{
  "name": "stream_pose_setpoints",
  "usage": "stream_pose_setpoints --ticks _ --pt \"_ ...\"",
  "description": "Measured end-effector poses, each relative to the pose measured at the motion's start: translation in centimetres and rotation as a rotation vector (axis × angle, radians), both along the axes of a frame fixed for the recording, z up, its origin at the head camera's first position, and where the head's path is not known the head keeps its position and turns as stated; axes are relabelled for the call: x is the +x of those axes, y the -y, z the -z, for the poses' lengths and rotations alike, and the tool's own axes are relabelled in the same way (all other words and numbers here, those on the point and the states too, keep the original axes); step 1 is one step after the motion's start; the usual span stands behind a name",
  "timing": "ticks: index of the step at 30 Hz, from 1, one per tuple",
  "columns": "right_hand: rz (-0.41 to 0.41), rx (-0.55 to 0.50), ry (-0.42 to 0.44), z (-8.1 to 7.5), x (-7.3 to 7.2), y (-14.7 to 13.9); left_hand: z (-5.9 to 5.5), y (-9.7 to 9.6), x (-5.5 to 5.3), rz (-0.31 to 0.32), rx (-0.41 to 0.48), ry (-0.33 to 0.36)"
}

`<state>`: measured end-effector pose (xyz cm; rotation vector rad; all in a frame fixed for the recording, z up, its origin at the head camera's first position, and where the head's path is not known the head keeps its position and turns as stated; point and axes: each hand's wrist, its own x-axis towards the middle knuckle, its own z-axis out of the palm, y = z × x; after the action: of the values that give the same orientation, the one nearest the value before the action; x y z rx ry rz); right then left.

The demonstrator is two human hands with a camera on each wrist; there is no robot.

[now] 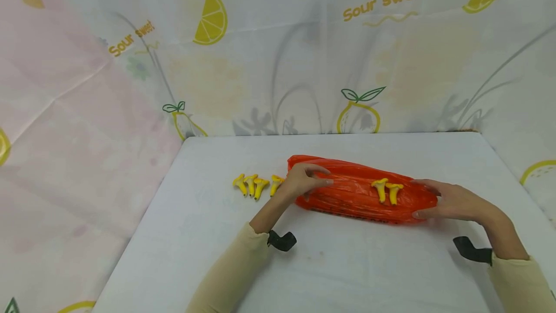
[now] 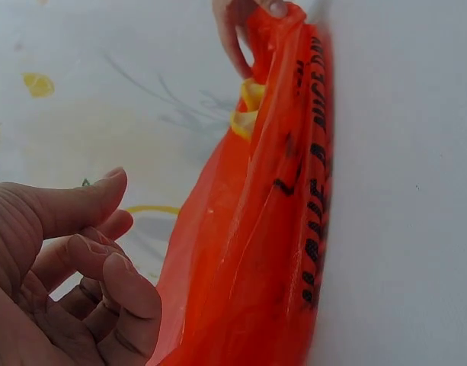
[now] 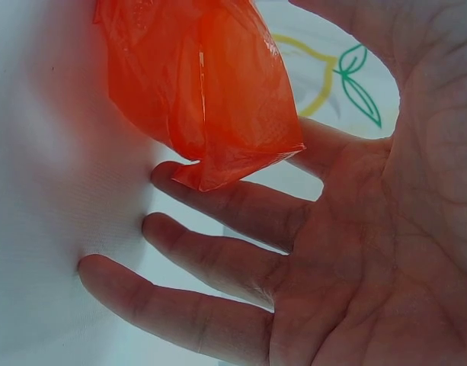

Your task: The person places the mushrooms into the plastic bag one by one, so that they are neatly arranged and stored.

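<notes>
Crumpled red bag (image 1: 347, 198), two yellow mushrooms (image 1: 381, 190) on it

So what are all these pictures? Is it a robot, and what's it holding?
No robot here: these are a person's two bare hands. The big picture comes from a camera on the person's head, looking down. The other two come from cameras on the wrists, so each hand looks huge.

On the white table lies a red plastic bag. Four yellow mushroom shapes show to its left. Two more lie on the bag or in its opening; I can't tell which.

The left hand is by the bag's left end, loosely curled, seemingly holding nothing. The right hand spreads around the right end, fingers fairly straight, not gripping.
</notes>
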<state>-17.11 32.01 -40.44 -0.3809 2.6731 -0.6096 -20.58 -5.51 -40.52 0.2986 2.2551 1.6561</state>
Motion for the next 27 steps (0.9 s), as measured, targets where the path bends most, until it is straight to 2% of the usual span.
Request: stream_pose_setpoints --ticks 6,14,22,27 --pt "0.004 0.013 0.016 -0.1 -0.1 0.0 0.0 1.6 -0.1 0.001 0.004 -0.013" --pt "-0.002 0.023 0.008 -0.1 -0.1 0.0 -0.4 3.5 0.0 -0.04 -0.017 -0.034" --pt "-0.001 0.014 0.007 -0.1 0.0 0.0 -0.6 4.9 0.2 -0.05 -0.027 -0.029" --pt "0.008 0.007 0.008 -0.1 0.0 0.0 -0.6 6.0 0.2 -0.086 -0.036 0.0"
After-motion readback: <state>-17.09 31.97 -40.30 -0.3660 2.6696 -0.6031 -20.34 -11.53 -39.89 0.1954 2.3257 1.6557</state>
